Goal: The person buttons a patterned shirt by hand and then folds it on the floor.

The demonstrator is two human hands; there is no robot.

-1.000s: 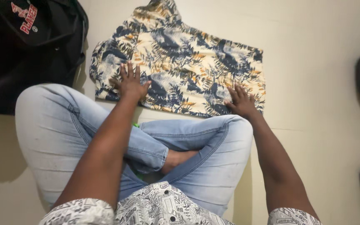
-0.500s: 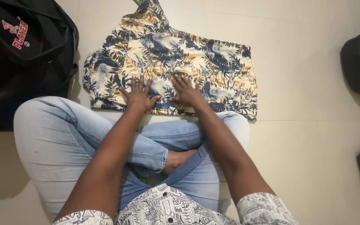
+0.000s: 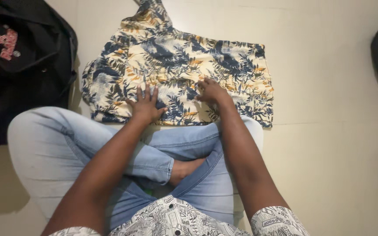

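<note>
Fingers of the left hand (image 3: 144, 107) are spread and lie flat on the shirt (image 3: 176, 74), low at centre-left of the frame, near the cloth's near edge. Those of the right hand (image 3: 213, 91) are loosely spread too, palm down, pressing the cloth just right of centre and a little higher in the frame. Neither hand pinches or lifts anything; both only bear down on the fabric.

Only the head view shows this moment. It has the shirt, a leaf print in cream, blue and orange, folded into a rough rectangle on the pale floor (image 3: 329, 144) in the upper middle of the frame, with a narrow part sticking up past its top edge. Its near edge touches the person's crossed legs in light jeans (image 3: 57, 144), which fill the lower left and centre. A black bag (image 3: 18, 74) sits in the upper left, just beside the shirt's left edge. Dark shapes at the right edge of the frame are cut off; I cannot tell what they are.

By my reading, the step in hand is smoothing the folded cloth flat. Any further fold would call for a grip on an edge or corner, since flat palms cannot lift it.
</note>
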